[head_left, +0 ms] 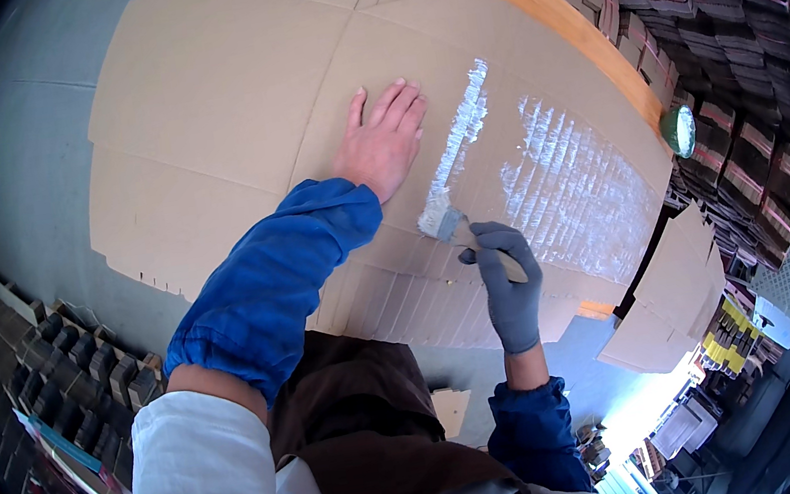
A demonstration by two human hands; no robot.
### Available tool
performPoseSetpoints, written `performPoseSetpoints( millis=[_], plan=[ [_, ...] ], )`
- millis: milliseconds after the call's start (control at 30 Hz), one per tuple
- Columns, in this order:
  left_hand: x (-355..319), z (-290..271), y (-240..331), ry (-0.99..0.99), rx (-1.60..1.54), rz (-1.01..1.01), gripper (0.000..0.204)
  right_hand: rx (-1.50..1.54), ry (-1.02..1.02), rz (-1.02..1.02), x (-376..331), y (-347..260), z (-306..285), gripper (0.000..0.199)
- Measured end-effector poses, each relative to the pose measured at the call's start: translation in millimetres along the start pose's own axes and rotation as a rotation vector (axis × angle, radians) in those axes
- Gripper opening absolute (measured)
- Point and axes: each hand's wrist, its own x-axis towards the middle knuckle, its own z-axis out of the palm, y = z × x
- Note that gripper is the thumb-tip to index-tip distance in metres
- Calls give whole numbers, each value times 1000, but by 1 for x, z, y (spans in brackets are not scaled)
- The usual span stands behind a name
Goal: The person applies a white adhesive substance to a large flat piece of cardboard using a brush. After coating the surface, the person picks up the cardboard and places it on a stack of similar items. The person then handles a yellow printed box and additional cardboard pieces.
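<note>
A large creased cardboard sheet point(223, 99) lies in front of me. My left hand point(380, 143), bare and in a blue sleeve cover, rests flat on it with fingers spread. In a grey glove, my right hand point(505, 277) grips a paint brush point(454, 226) by its handle. The bristles touch the near end of a long white glue-like streak point(460, 137). To the right of that streak, a broad white-coated patch point(579, 191) covers the cardboard in rough ridged strokes. Part of the brush handle is hidden by the gloved fingers.
A wooden edge point(563, 1) runs along the sheet's far right side, with a small green-rimmed pot point(678, 132) beside it. Bundled cardboard stacks point(688, 34) rise at the right. Dark blocks point(82, 352) stand at the lower left. Another cardboard piece point(669, 294) leans right of the sheet.
</note>
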Motion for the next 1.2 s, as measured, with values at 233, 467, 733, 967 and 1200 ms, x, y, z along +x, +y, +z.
performPoseSetpoints(
  millis=[233,467,733,967,1200],
  plan=[
    [0,0,1,8,1,-3,38,-175,36,-65,-2,-9,5,14],
    [-1,-3,1,19,-4,3,39,-227,78,-35,-3,-9,8,15],
    [1,-1,3,3,7,-8,39,-163,128,-45,6,-4,6,13],
    [1,-3,3,-15,10,-18,39,-120,126,-8,33,-12,3,13],
    [3,-4,3,-14,-1,-18,39,-91,188,-3,64,-16,-8,11]
  ],
)
